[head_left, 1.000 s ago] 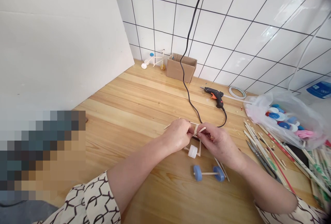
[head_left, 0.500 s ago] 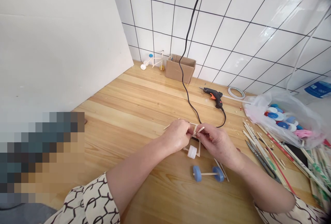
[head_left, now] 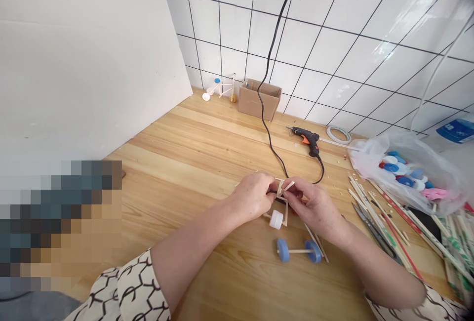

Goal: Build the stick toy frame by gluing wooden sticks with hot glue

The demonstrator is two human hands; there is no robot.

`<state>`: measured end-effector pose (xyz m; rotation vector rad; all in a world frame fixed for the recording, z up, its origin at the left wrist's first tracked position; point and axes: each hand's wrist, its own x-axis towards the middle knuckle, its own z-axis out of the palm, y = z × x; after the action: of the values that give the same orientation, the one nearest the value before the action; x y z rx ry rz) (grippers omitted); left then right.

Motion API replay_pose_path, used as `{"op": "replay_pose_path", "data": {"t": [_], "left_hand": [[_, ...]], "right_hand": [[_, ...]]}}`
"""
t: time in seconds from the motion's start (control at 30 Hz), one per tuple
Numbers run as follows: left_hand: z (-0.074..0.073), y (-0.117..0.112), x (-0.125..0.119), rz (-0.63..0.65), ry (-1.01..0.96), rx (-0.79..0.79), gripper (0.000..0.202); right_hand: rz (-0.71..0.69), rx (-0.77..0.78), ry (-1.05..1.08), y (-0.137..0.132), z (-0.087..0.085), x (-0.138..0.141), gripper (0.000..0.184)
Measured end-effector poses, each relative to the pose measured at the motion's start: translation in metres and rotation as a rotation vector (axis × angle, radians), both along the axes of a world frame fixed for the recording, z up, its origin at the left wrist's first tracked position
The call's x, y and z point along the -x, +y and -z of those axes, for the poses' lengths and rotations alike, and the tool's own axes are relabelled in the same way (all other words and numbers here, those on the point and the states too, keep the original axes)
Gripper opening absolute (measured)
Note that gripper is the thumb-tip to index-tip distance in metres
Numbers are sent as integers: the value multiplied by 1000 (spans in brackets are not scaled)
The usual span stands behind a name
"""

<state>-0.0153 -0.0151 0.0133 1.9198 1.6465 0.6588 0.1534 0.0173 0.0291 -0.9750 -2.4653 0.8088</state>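
Note:
Both my hands meet over the middle of the wooden table [head_left: 192,163]. My left hand [head_left: 254,196] and my right hand [head_left: 313,207] are closed in a pinch on a small frame of thin wooden sticks [head_left: 282,193], held just above the table. A white bottle cap [head_left: 276,219] hangs on the frame's lower part. Close below on the table lies an axle: a stick with two blue bottle caps [head_left: 299,251] at its ends. A stick end juts out to the left of my left hand.
A black glue gun [head_left: 308,138] with its cord lies behind my hands. Farther back stand a cardboard box [head_left: 258,98] and a small stick bicycle model [head_left: 221,87]. At right are a tape roll [head_left: 339,134], a plastic bag of caps [head_left: 411,173], scissors [head_left: 374,232] and loose chopsticks [head_left: 388,217].
Hardly anything has changed. My hands stay pinched on the stick frame, with only small finger shifts and a slight camera wobble.

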Motion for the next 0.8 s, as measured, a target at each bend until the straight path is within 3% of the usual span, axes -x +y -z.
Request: {"op": "replay_pose_path", "data": {"t": [0.4, 0.8], "left_hand": [[0, -2, 0, 5, -22, 21, 21], [3, 0, 0, 39, -38, -4, 26]], "right_hand": [[-33, -112, -44, 0, 4, 2, 14], [-18, -92, -11, 1, 8, 2, 15]]}}
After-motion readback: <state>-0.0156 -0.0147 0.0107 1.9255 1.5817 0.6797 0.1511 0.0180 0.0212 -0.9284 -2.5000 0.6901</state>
